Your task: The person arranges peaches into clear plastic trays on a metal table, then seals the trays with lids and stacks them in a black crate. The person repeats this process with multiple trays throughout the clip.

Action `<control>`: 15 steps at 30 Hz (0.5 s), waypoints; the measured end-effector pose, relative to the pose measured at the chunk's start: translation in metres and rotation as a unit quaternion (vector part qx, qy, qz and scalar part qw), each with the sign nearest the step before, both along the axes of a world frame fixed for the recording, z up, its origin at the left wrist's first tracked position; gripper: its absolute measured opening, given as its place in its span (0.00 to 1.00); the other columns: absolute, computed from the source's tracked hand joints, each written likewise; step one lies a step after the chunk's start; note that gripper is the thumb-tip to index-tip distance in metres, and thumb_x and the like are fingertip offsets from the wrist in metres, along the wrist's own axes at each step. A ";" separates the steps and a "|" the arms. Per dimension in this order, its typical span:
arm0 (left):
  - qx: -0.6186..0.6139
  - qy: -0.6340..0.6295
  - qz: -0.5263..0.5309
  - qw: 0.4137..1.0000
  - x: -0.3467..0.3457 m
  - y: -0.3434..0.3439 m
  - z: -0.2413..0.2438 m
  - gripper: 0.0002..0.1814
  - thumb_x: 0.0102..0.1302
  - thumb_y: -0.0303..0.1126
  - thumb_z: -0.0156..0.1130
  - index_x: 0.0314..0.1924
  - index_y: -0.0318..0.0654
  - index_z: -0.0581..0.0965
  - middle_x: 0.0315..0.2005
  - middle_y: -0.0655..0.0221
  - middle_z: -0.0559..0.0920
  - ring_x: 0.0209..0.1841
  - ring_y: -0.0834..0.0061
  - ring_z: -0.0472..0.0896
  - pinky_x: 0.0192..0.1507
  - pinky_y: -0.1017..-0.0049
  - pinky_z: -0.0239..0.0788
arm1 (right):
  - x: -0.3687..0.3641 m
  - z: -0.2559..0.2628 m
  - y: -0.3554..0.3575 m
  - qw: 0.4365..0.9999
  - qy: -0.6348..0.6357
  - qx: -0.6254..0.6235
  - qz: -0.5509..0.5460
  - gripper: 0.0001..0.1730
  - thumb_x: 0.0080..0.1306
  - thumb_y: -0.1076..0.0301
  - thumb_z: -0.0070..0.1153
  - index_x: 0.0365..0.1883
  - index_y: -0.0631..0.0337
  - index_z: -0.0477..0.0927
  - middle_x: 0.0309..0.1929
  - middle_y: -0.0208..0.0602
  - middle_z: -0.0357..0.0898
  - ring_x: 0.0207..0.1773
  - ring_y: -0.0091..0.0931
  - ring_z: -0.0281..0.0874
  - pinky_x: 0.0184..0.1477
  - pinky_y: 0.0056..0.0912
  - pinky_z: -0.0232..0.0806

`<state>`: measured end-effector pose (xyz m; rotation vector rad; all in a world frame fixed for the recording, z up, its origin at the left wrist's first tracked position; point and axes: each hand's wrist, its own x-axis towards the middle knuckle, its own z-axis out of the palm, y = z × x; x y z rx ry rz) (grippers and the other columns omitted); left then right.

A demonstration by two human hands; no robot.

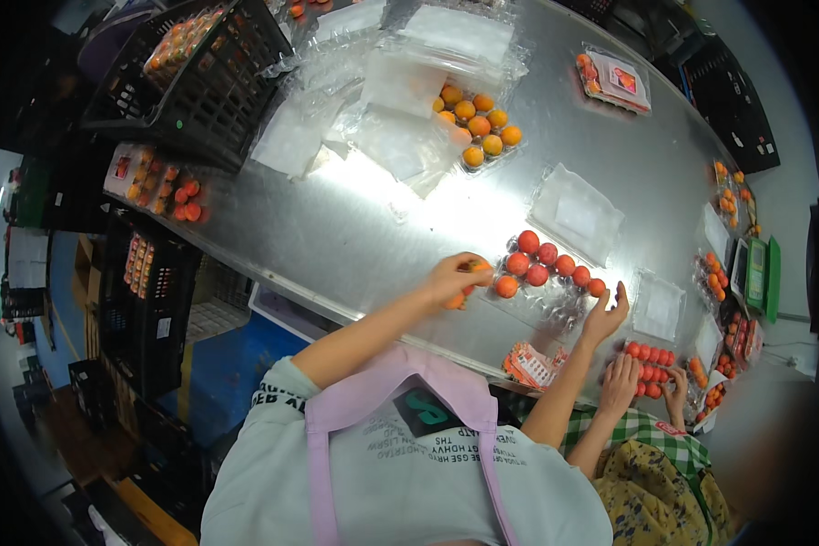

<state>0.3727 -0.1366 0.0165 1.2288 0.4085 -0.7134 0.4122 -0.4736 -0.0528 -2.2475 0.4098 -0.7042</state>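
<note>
Red, tomato-like fruits [537, 275] sit in rows in a clear plastic tray [563, 308] on the metal table. Part of the tray's front side holds no fruit. Left of it, my left hand [456, 278] is closed around orange-red fruits [456, 300], partly hidden by the fingers. My right hand [604, 315] is at the tray's right end, fingers apart, close to the last fruit; whether it touches the tray I cannot tell. Beyond the tray lies a clear pack with a white pad [577, 213].
A tray of orange fruits [479, 126] lies among stacked clear packaging [409, 147]. A black crate [198, 89] stands at the left. Printed labels [534, 365] lie at the front edge. On my right, a co-worker's hands [621, 385] are at a tray of red fruits [650, 355].
</note>
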 end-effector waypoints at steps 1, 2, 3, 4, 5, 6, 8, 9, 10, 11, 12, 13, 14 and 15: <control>0.027 -0.010 0.029 0.999 -0.004 0.010 -0.002 0.22 0.59 0.47 0.65 0.47 0.43 0.75 0.35 0.72 0.77 0.32 0.84 0.71 0.21 0.77 0.68 | -0.002 0.020 0.024 1.000 -0.024 -0.010 0.007 0.19 0.63 0.68 0.55 0.52 0.65 0.75 0.49 0.40 0.76 0.48 0.30 0.72 0.49 0.31 0.64; 0.054 -0.019 0.055 0.997 -0.008 0.022 -0.002 0.22 0.59 0.47 0.66 0.48 0.44 0.75 0.35 0.72 0.77 0.32 0.84 0.73 0.20 0.78 0.69 | -0.001 0.028 0.044 0.996 -0.064 0.046 0.037 0.17 0.63 0.70 0.55 0.51 0.64 0.76 0.47 0.38 0.76 0.47 0.27 0.72 0.48 0.28 0.64; 0.069 -0.017 0.095 0.993 -0.014 0.035 -0.002 0.22 0.60 0.48 0.64 0.46 0.42 0.75 0.33 0.70 0.77 0.30 0.83 0.73 0.20 0.78 0.69 | -0.003 0.039 0.068 0.994 -0.052 0.080 0.060 0.15 0.63 0.72 0.54 0.49 0.63 0.77 0.45 0.37 0.76 0.43 0.25 0.71 0.46 0.26 0.64; 0.083 -0.015 0.135 0.987 -0.021 0.049 -0.001 0.22 0.61 0.49 0.63 0.45 0.39 0.75 0.32 0.69 0.77 0.28 0.82 0.74 0.20 0.78 0.70 | -0.001 0.047 0.093 0.991 -0.054 0.093 0.086 0.12 0.63 0.74 0.53 0.46 0.63 0.77 0.42 0.36 0.76 0.39 0.24 0.70 0.44 0.25 0.64; 0.047 0.004 0.148 0.988 -0.029 0.065 -0.002 0.23 0.62 0.51 0.61 0.44 0.39 0.75 0.32 0.69 0.77 0.29 0.81 0.75 0.20 0.78 0.70 | -0.003 0.053 0.117 0.983 -0.048 0.106 0.142 0.10 0.63 0.76 0.53 0.44 0.64 0.77 0.40 0.35 0.76 0.38 0.24 0.70 0.43 0.25 0.65; 0.011 0.021 0.167 0.986 -0.039 0.082 -0.006 0.23 0.62 0.53 0.59 0.42 0.39 0.75 0.32 0.69 0.77 0.30 0.80 0.76 0.20 0.78 0.69 | -0.004 0.057 0.138 0.971 -0.042 0.120 0.204 0.09 0.63 0.77 0.52 0.41 0.64 0.78 0.38 0.34 0.76 0.37 0.24 0.71 0.42 0.25 0.65; -0.005 0.053 0.225 0.973 -0.057 0.100 0.000 0.26 0.65 0.58 0.52 0.39 0.39 0.74 0.32 0.67 0.78 0.31 0.77 0.78 0.20 0.78 0.69 | -0.011 0.056 0.172 0.946 0.019 0.140 0.292 0.08 0.62 0.79 0.51 0.39 0.65 0.78 0.36 0.35 0.76 0.36 0.24 0.71 0.41 0.25 0.66; -0.039 0.060 0.258 0.963 -0.067 0.106 0.001 0.26 0.65 0.58 0.52 0.38 0.39 0.75 0.32 0.66 0.78 0.31 0.77 0.78 0.20 0.77 0.68 | -0.017 0.054 0.190 0.926 0.051 0.152 0.343 0.08 0.61 0.80 0.51 0.38 0.65 0.77 0.35 0.35 0.76 0.36 0.24 0.72 0.40 0.25 0.66; -0.075 0.062 0.288 0.953 -0.078 0.113 0.001 0.26 0.65 0.58 0.51 0.37 0.39 0.75 0.32 0.66 0.78 0.31 0.77 0.78 0.20 0.77 0.68 | -0.023 0.053 0.206 0.903 0.052 0.144 0.401 0.08 0.60 0.81 0.50 0.38 0.65 0.78 0.35 0.36 0.76 0.36 0.25 0.72 0.39 0.25 0.66; -0.112 0.062 0.318 0.939 -0.088 0.118 0.001 0.26 0.65 0.59 0.51 0.37 0.40 0.75 0.32 0.66 0.78 0.31 0.77 0.78 0.20 0.76 0.68 | -0.029 0.052 0.220 0.877 0.050 0.135 0.459 0.09 0.59 0.83 0.50 0.37 0.65 0.78 0.35 0.37 0.76 0.36 0.26 0.73 0.38 0.25 0.66; -0.134 0.065 0.347 0.926 -0.100 0.122 0.006 0.26 0.64 0.59 0.51 0.33 0.40 0.75 0.31 0.66 0.78 0.32 0.74 0.79 0.20 0.75 0.67 | -0.040 0.055 0.235 0.854 0.091 0.154 0.488 0.09 0.58 0.83 0.50 0.36 0.65 0.78 0.35 0.39 0.76 0.35 0.28 0.74 0.38 0.25 0.67; -0.149 0.057 0.381 0.910 -0.112 0.125 0.009 0.25 0.64 0.58 0.51 0.33 0.40 0.75 0.32 0.66 0.78 0.33 0.73 0.79 0.20 0.75 0.68 | -0.047 0.048 0.245 0.835 0.088 0.135 0.526 0.09 0.58 0.83 0.50 0.36 0.64 0.78 0.35 0.39 0.76 0.35 0.28 0.74 0.37 0.26 0.67; -0.164 0.049 0.414 0.894 -0.124 0.127 0.012 0.25 0.64 0.58 0.51 0.32 0.41 0.75 0.32 0.66 0.78 0.34 0.71 0.80 0.21 0.75 0.68 | -0.056 0.045 0.256 0.817 0.109 0.134 0.550 0.08 0.58 0.82 0.51 0.35 0.64 0.79 0.35 0.39 0.76 0.35 0.29 0.74 0.36 0.26 0.67; -0.181 0.041 0.446 0.875 -0.137 0.128 0.013 0.24 0.64 0.57 0.51 0.32 0.41 0.75 0.32 0.65 0.78 0.36 0.69 0.80 0.21 0.75 0.69 | -0.065 0.042 0.263 0.798 0.133 0.131 0.574 0.08 0.58 0.81 0.51 0.35 0.63 0.79 0.34 0.39 0.76 0.35 0.30 0.74 0.36 0.27 0.67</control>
